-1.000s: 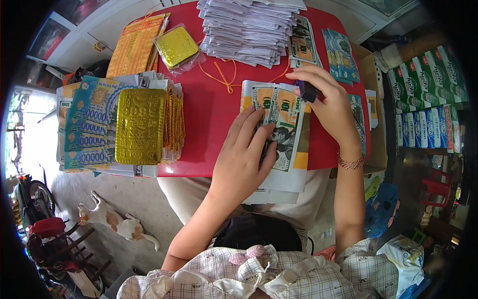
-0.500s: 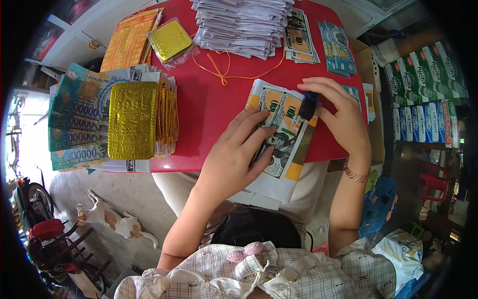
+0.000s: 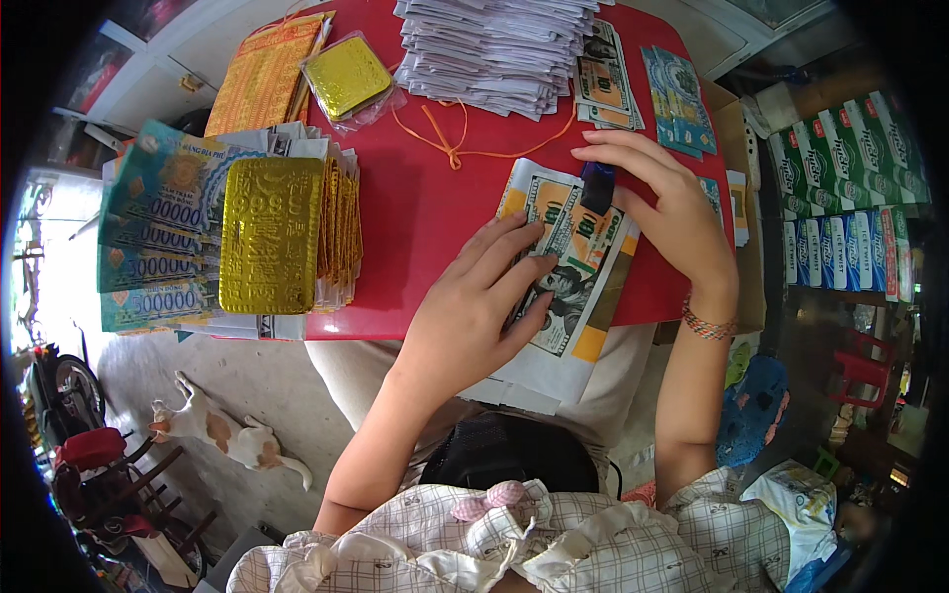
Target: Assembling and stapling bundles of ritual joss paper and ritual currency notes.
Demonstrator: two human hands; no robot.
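Observation:
A bundle of white paper topped with a printed play-money note [image 3: 571,280] lies slanted at the red table's near edge, overhanging it toward my lap. My left hand [image 3: 477,296] rests on the bundle's left side, fingers stretched out and lying flat. At the far end of the bundle, my right hand [image 3: 672,212] grips a small dark stapler [image 3: 597,187] between thumb and fingers. The stapler sits over the upper edge of the note; its jaws are hidden. A woven bracelet [image 3: 709,325] circles my right wrist.
On the red table [image 3: 395,227] stand a tall white paper stack [image 3: 494,54], a gold embossed block [image 3: 272,235] on fanned blue notes [image 3: 158,237], a wrapped gold block [image 3: 348,77], orange packets [image 3: 259,79] and orange string [image 3: 445,143]. A cat [image 3: 232,435] lies on the floor at left.
My right hand has shifted the stapler left and away from me, from the bundle's far right corner to its far edge. The left hand stays on the note. The view has shifted slightly.

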